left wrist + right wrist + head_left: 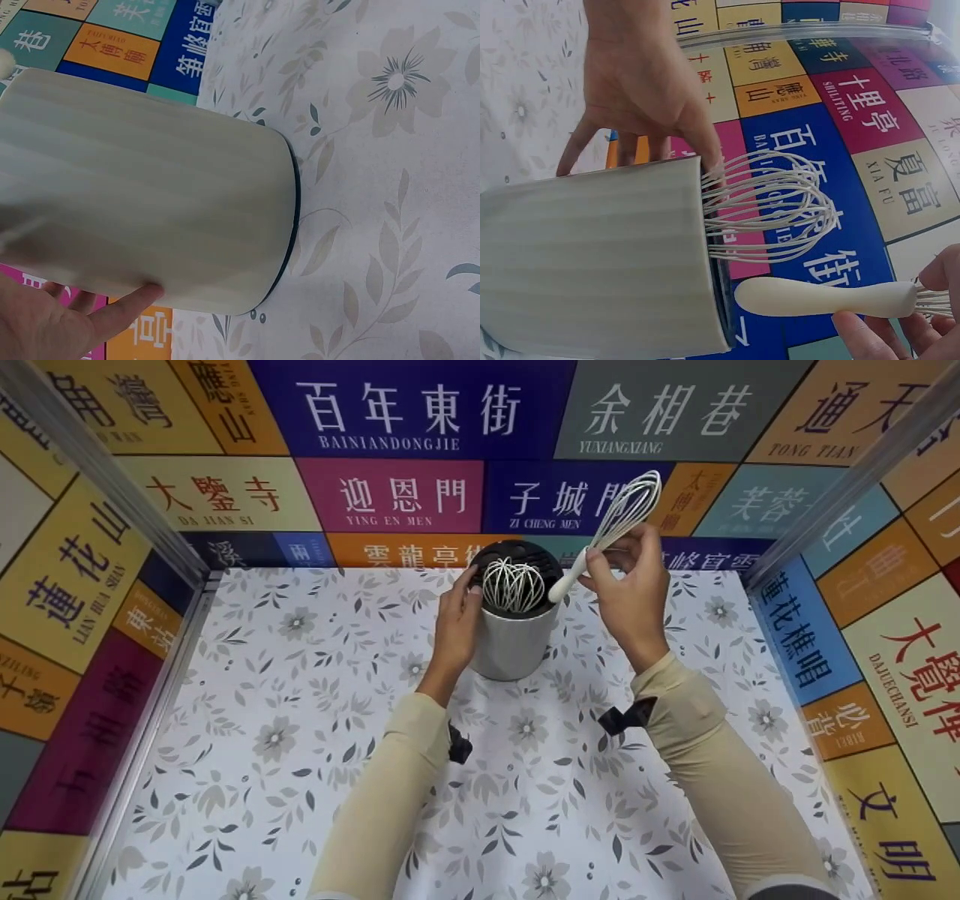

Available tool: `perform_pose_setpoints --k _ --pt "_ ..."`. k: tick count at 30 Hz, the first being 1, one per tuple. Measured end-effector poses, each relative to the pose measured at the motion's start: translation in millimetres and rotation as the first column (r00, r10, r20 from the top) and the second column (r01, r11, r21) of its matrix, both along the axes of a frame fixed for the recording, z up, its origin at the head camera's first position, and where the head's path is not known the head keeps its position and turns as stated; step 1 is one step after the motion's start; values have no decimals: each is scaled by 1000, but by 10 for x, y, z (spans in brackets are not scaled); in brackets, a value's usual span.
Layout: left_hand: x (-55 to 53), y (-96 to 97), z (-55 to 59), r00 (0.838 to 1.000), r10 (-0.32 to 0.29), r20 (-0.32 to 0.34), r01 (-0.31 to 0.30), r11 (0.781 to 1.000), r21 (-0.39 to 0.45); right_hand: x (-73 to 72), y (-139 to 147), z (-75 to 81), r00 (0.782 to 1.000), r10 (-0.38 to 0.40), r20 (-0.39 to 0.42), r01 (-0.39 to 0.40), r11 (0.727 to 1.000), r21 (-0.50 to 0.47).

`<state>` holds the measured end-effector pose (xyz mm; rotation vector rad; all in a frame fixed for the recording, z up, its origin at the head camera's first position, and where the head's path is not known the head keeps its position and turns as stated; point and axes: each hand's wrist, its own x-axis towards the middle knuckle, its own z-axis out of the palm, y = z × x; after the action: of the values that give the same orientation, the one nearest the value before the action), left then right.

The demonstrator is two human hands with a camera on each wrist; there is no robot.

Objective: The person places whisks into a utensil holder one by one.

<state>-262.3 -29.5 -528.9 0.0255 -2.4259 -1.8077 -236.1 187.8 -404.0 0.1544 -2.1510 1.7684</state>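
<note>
A pale, ribbed utensil holder (pixel 514 649) with a black slotted inside stands upright on the table. White whisk wires (pixel 513 585) stick up from its opening. My left hand (pixel 457 622) holds the holder at its left side, thumb at the rim and fingers spread along the wall (pixel 124 311). Between thumb and fingers, my right hand (pixel 634 585) pinches another whisk (pixel 574 574) where handle and wires meet. That whisk is tilted, wires up and right, with its white handle end (pixel 761 297) right by the holder's right rim.
A white tablecloth (pixel 277 735) with grey flowers and leaves covers the table. Panels with coloured blocks of lettering (pixel 409 409) rise behind it and on both sides. Metal corner posts (pixel 112 472) stand at the back.
</note>
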Motion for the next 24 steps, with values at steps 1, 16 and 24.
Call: perform_pose_setpoints --k 1,16,24 --pt "-1 -1 -1 1000 0 1 0 1000 1 -14 -13 22 1000 1 -5 -1 1000 -4" --pt "-6 8 -3 1000 14 -4 -14 1000 -1 -225 -86 -187 999 1 39 -8 985 173" --pt "-14 13 -7 1000 20 7 -20 1000 -2 -239 -56 -387 996 23 81 -46 952 301"
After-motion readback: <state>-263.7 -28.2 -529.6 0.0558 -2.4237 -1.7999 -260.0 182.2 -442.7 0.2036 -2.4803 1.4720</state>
